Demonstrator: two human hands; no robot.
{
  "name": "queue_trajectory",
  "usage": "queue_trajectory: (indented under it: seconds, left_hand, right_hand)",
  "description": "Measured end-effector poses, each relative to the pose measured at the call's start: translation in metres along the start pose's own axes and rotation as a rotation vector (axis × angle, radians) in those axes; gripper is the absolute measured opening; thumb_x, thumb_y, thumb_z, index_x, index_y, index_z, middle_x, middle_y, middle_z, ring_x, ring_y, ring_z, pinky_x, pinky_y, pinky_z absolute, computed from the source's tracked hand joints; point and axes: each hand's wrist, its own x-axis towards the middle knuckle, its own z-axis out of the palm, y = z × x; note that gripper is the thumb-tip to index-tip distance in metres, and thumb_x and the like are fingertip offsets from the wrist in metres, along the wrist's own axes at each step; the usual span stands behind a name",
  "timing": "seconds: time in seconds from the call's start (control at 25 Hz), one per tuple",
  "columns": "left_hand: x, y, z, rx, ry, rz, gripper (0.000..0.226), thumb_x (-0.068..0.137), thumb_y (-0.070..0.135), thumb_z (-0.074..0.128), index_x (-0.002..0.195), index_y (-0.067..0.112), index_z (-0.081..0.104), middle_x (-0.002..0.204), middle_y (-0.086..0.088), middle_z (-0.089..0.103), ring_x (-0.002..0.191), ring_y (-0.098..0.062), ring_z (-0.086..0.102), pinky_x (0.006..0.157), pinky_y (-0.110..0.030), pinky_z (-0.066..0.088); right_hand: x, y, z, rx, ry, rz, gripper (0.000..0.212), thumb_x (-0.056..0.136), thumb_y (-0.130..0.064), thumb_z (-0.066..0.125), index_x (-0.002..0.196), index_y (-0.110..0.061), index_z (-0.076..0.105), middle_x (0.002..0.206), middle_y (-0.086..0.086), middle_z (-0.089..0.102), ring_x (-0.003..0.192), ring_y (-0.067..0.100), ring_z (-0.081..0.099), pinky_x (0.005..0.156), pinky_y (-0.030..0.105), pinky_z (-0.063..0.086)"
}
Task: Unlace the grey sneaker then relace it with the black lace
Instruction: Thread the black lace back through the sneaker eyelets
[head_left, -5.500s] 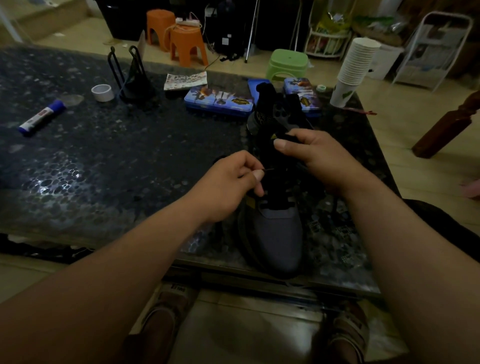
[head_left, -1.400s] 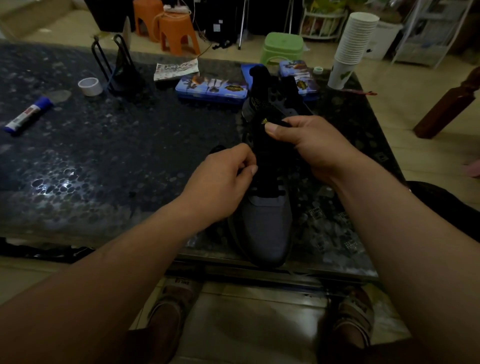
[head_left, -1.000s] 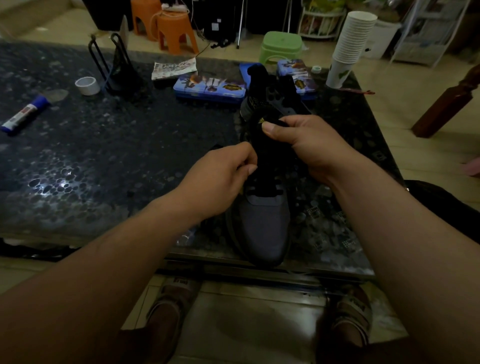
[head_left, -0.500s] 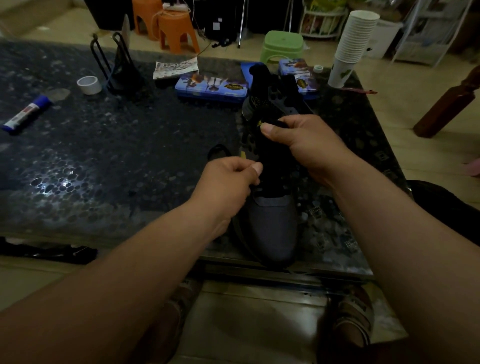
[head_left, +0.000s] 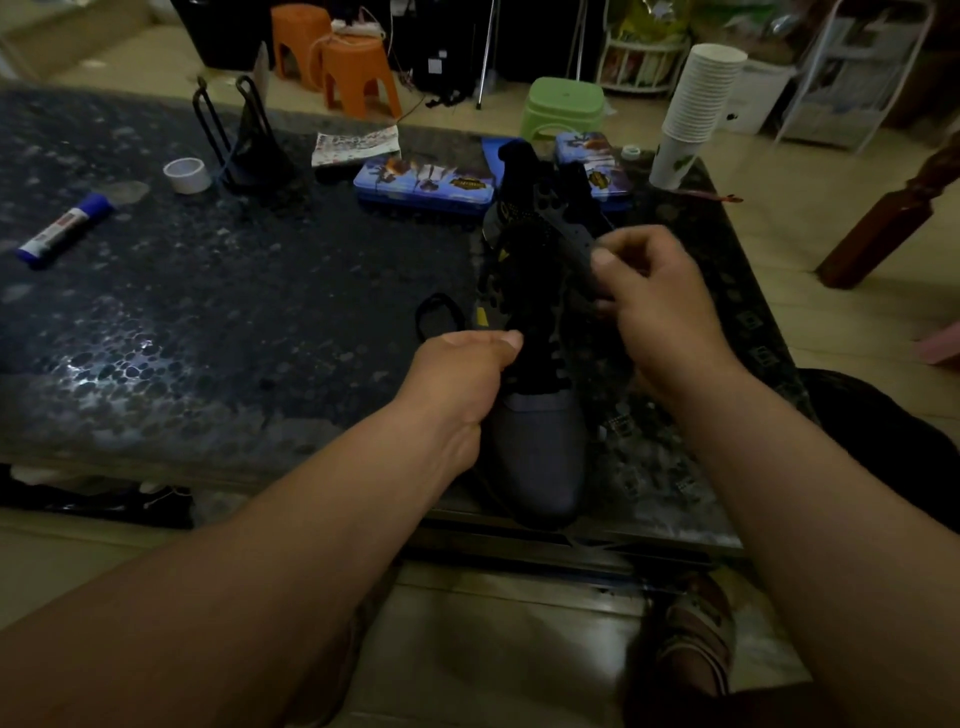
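Black lace (head_left: 439, 298) ends indistinct, too dark

Nothing legible in the dim light: only a blurred gold oval emblem with dark lettering on the lid of the long blue rectangular tin (head_left: 423, 183) at upper centre, and a similar gold emblem on the second blue picture-printed tin (head_left: 597, 174) to its right. On the white glue stick with a blue cap (head_left: 62, 231) at the left edge, a red label band too small to make out. On the grey fabric sneaker (head_left: 540, 452), a small yellow mark by the black tongue, and dense print on the crumpled paper sheet (head_left: 356, 145) above the tins, both illegible.
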Motion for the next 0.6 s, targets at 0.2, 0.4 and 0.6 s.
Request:
queue_trajectory:
  seconds: [0.2, 0.4, 0.6]
  left_hand:
    - [0.003, -0.001, -0.001, 0.009, -0.039, 0.033, 0.016, 0.100, 0.011, 0.066, 0.111, 0.000, 0.072, 0.054, 0.009, 0.064, 0.038, 0.004, 0.054, 0.039, -0.011, 0.040]
    - [0.005, -0.001, -0.005, 0.048, -0.078, 0.055, 0.015, 0.101, 0.011, 0.065, 0.111, 0.002, 0.071, 0.061, 0.004, 0.064, 0.038, 0.004, 0.052, 0.039, -0.011, 0.038]
    - [0.012, -0.003, -0.011, 0.117, -0.097, 0.067, 0.015, 0.100, 0.014, 0.066, 0.109, 0.003, 0.073, 0.068, 0.002, 0.064, 0.041, 0.003, 0.050, 0.041, -0.011, 0.038]
  right_hand:
    - [-0.033, 0.020, -0.018, -0.288, -0.311, -0.145, 0.017, 0.096, -0.014, 0.071, 0.110, -0.023, 0.072, 0.098, 0.002, 0.068, 0.090, 0.013, 0.064, 0.077, 0.015, 0.048]
    - [-0.029, 0.019, -0.009, -0.335, -0.279, -0.307, 0.021, 0.094, -0.016, 0.074, 0.112, -0.027, 0.072, 0.095, -0.008, 0.057, 0.090, 0.002, 0.058, 0.079, 0.009, 0.043]
    - [-0.023, 0.018, -0.006, -0.464, -0.270, -0.321, 0.004, 0.094, -0.022, 0.072, 0.094, -0.026, 0.071, 0.090, -0.009, 0.056, 0.083, 0.001, 0.055, 0.070, 0.010, 0.038]
